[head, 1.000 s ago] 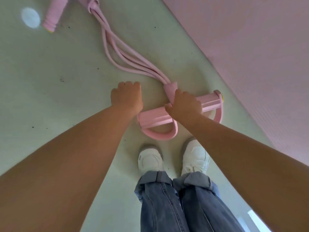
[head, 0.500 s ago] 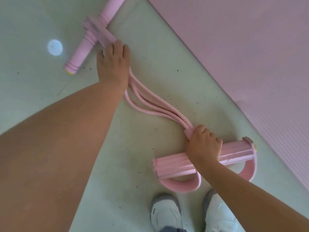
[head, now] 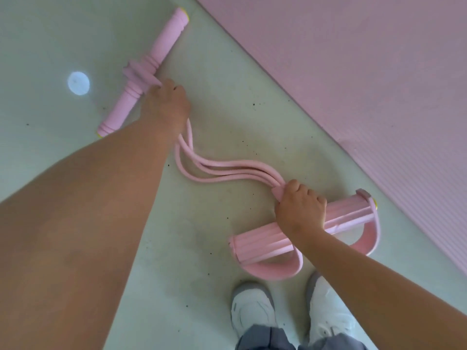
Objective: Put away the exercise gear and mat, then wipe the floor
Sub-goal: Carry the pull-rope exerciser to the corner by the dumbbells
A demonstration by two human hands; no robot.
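Two hands on one pink pedal puller, which lies on the pale green floor [head: 63, 34]. Left hand [head: 166, 104] has its grip closed w/ fingers curled round the spot where the pink tubes [head: 217, 170] join the foam handle bar [head: 145, 72]; fingertips are hidden under the hand, so exact hold can't be told beyond that. Handle bar runs diagonally just beyond that grip, one end far up, the other end back toward the forearm. Right hand [head: 299, 208] has its grip closed round the middle of the foot bar [head: 262, 246], knuckles up, fingers wrapped over the top. Foot bar sticks out both sides of that grip, w/ a curved pink pedal loop [head: 273, 272] hanging on the near side of each half. Tubes snake in a loose S on the floor between the two grips, slack, not stretched. Pink mat [head: 366, 72] lies flat well beyond and to the right of the right grip, its edge running diagonally, apart from the puller. White sneakers [head: 252, 309] stand just nearer than the right grip, jeans cuffs over them. Bright round light spot [head: 78, 82] on the floor just left of the left grip. Dark specks of dirt scattered on the floor around the tubes.
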